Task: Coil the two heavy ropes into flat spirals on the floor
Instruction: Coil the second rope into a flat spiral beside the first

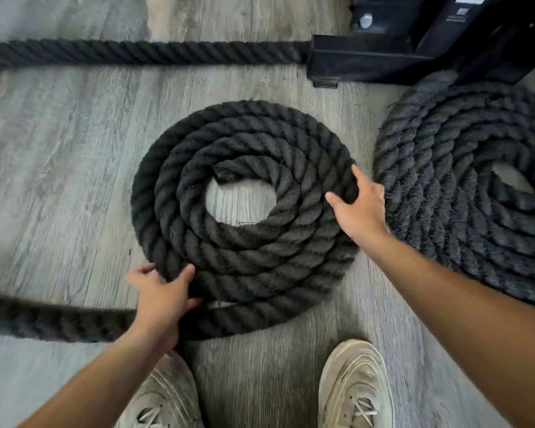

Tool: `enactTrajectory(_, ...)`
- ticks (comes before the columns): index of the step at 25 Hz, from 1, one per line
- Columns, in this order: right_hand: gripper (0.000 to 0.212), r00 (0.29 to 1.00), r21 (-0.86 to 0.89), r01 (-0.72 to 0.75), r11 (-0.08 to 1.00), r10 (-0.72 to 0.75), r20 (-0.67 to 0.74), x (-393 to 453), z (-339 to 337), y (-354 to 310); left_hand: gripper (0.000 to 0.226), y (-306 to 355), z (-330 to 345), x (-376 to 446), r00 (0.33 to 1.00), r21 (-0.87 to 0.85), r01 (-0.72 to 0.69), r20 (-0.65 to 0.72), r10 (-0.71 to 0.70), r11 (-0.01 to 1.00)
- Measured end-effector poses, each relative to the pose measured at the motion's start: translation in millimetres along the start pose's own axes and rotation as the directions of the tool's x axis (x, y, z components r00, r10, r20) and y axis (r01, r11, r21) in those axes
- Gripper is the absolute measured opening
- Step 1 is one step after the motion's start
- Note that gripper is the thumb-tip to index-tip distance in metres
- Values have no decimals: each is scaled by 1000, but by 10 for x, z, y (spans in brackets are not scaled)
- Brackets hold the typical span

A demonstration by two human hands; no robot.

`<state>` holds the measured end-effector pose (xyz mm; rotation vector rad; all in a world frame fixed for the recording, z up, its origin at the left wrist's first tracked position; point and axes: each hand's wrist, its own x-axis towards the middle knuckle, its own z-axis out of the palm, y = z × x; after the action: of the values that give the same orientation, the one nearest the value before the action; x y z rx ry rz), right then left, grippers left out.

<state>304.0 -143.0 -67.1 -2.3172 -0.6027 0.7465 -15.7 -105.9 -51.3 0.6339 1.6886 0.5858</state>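
A thick black rope lies in a flat spiral [244,251] on the grey wood floor, with a bare hole at its centre. Its loose tail [53,322] runs off to the left edge from the spiral's near side. My left hand [162,296] grips the spiral's near-left outer turns, thumb on top. My right hand [357,208] rests with spread fingers on the spiral's right edge. A second coiled rope [464,193] lies flat at the right, partly cut off by the frame, touching the black frame behind it.
A straight stretch of black rope [142,52] crosses the floor at the back and ends at a black metal frame base [393,57] at the top right. My two beige shoes [354,384] stand just in front of the spiral.
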Motion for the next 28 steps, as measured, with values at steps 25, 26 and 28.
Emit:
enactTrajectory(25, 63, 997, -40, 43, 998, -46, -69, 23, -158, -125, 80, -2, -95, 120, 998, 134, -21, 67, 12, 991)
enactTrajectory(26, 62, 994, -69, 37, 997, -44, -99, -58, -69, -81, 81, 39, -95, 167, 999, 136, -21, 51, 14, 990)
enactTrajectory(28, 64, 993, -149, 13, 989, -31, -118, -406, 173, 96, 91, 228, -127, 331, 998, 206, -58, 5, 58, 977)
